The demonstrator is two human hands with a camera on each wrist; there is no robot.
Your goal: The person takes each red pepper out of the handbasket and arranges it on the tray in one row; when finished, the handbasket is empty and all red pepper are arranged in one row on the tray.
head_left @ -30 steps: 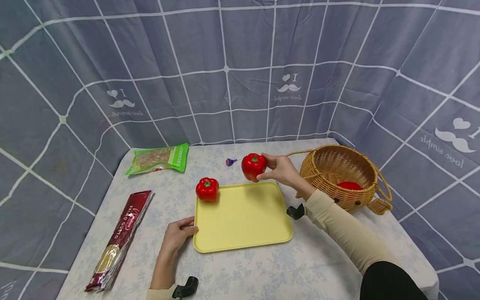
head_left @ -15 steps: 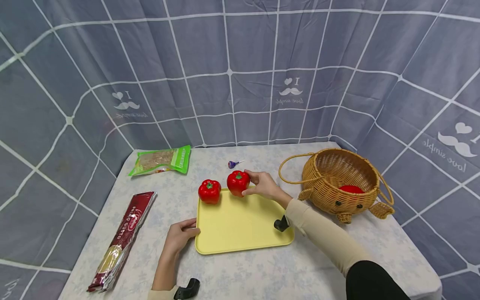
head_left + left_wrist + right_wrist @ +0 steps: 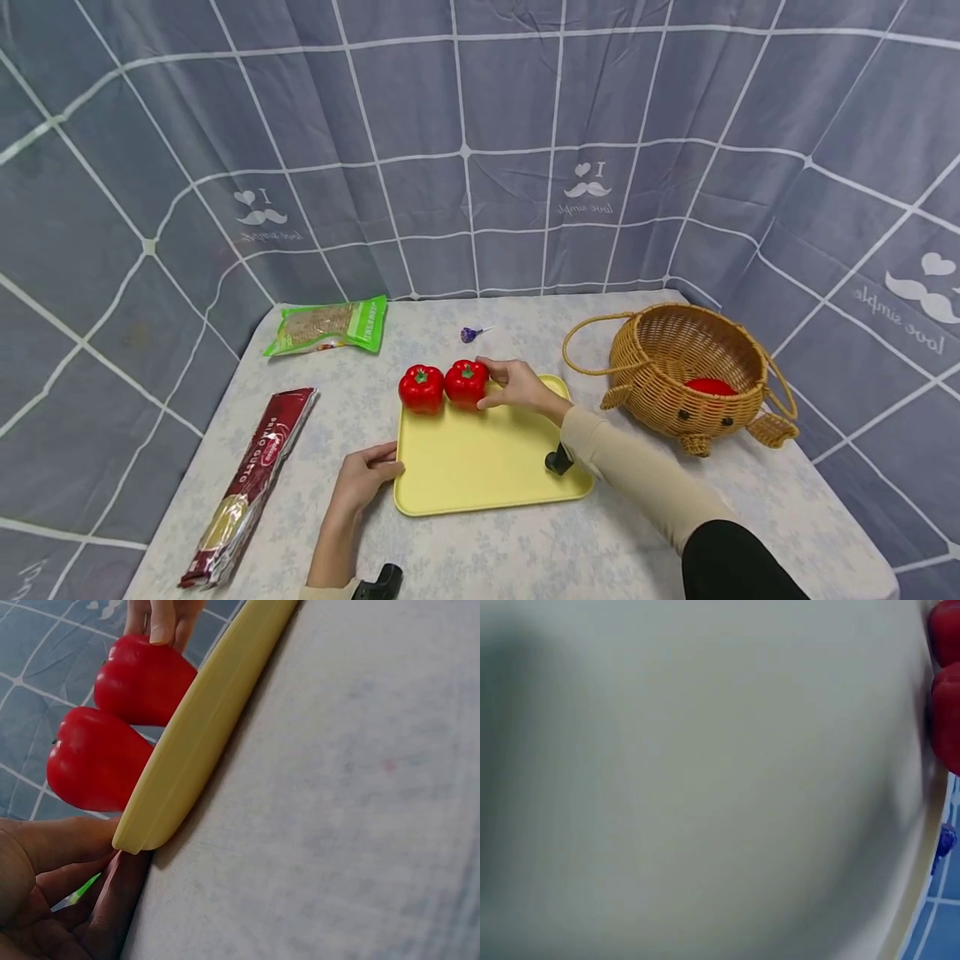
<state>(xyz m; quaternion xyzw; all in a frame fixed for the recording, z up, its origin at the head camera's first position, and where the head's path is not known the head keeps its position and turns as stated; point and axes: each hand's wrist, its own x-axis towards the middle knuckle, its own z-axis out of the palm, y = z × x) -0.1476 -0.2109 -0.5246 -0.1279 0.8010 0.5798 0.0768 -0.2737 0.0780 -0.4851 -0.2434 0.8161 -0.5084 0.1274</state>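
Two red bell peppers stand side by side at the far left corner of a yellow tray (image 3: 487, 467). My right hand (image 3: 519, 388) grips the right-hand bell pepper (image 3: 462, 384) from its right side, thumb nearer me. The other bell pepper (image 3: 422, 389) stands free at the corner, close against it. At the tray's left edge my left hand (image 3: 358, 480) pinches the rim, and the left wrist view shows the thumb (image 3: 67, 841) at the rim with fingers beneath. The right wrist view shows mostly tray surface, with no fingers visible.
To the right stands a wicker basket (image 3: 637, 400) with looped handles and a red thing (image 3: 711, 387) inside. A small purple-wrapped lollipop (image 3: 471, 334) lies behind the tray. A green packet (image 3: 330, 326) lies at the back left, a long dark red packet (image 3: 251, 483) at the left.
My right hand has carried its bell pepper left and down from above the tray's far edge to beside the other one. My left hand has stayed at the rim.
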